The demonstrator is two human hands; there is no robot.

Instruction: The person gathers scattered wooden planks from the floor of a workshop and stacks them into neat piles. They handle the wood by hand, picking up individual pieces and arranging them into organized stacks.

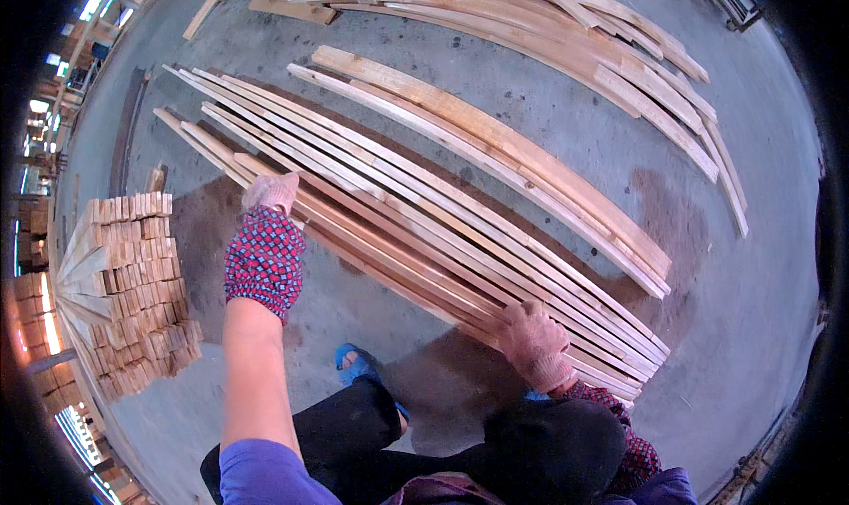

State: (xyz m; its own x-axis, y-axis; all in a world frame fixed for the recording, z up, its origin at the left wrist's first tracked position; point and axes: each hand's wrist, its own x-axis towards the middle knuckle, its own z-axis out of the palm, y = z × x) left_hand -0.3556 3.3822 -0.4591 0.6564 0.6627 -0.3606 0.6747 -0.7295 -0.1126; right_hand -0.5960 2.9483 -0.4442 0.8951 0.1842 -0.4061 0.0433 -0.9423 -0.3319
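Note:
Long, thin wooden strips (398, 262) lie side by side in a loose bundle across the floor in front of me, running from far left to near right. My left hand (271, 194), in a pale work glove with a red-and-blue patterned sleeve cover, is closed around the nearest strips toward their far-left end. Toward the right end, my right hand (535, 348), gloved alike, has its fingers curled over the same near strips. The undersides of both hands are hidden, so how many strips each holds cannot be made out.
Past the bundle lie wider boards (495, 147) and, farther off, a larger loose heap of planks (531, 32). A neat stack of short wood pieces (141, 284) stands at left. My foot in a blue sandal (355, 365) is on the grey concrete floor (734, 328) close to the bundle.

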